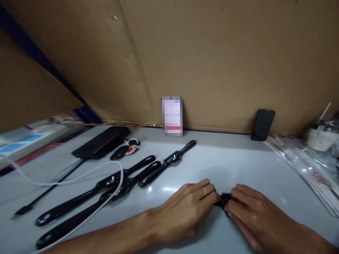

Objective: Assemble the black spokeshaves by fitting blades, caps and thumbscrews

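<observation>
Both hands grip a black spokeshave (225,199) low over the grey table, one from each side; only its middle shows, and the fingers hide the rest. My left hand (189,208) is closed on its left part, knuckles up. Around the right part, my right hand (254,211) is closed with the thumb near the middle. Three more black spokeshaves lie left of my hands: a small one (156,173) nearest my left hand, and two longer ones (70,204) (76,217) side by side. Metal screws show at their middles.
A white cable (122,176) crosses the longer spokeshaves. Behind them lie a black box (102,143) with a cord and a key ring (129,148). A lit phone (172,116) and a dark phone (263,125) lean on the cardboard wall (212,63). Plastic packets (304,169) and a cup (321,138) stand right.
</observation>
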A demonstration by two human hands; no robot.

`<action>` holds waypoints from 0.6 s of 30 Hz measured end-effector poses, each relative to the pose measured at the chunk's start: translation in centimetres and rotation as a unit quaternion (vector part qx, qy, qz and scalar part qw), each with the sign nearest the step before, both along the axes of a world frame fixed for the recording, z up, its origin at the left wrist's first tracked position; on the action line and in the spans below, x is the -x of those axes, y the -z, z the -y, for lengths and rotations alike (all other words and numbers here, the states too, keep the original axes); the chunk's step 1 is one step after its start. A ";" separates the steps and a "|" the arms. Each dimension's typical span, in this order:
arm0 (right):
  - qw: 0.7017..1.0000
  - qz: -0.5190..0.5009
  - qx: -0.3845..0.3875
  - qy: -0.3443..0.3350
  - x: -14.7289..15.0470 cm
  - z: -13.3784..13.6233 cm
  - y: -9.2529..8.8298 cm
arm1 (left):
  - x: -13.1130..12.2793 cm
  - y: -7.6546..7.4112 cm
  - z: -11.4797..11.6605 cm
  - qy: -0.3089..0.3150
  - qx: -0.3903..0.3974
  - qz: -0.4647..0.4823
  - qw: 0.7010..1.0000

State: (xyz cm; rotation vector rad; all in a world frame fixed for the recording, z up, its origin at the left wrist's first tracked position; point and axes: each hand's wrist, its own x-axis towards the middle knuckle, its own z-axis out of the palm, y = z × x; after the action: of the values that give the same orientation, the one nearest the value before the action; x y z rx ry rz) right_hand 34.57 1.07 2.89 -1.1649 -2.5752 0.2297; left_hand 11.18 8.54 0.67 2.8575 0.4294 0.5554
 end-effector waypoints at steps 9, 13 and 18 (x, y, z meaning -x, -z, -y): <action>0.997 -0.048 -0.010 0.063 0.4 -0.3 0.7 | 0.2 0.0 -0.2 -0.001 -0.007 -0.012 1.000; 1.000 -0.023 0.004 -0.016 -0.2 -0.6 0.2 | 0.2 0.1 -0.3 0.001 0.004 -0.009 1.000; 0.999 -0.016 0.040 0.002 -0.1 -0.8 0.2 | 0.3 0.3 -0.3 -0.001 0.011 -0.006 1.000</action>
State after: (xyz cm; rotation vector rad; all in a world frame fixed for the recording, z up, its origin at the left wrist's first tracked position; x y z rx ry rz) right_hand 34.71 1.83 2.68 -1.1849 -2.5556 0.3515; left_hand 10.90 8.81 0.39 2.8404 0.4385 0.5300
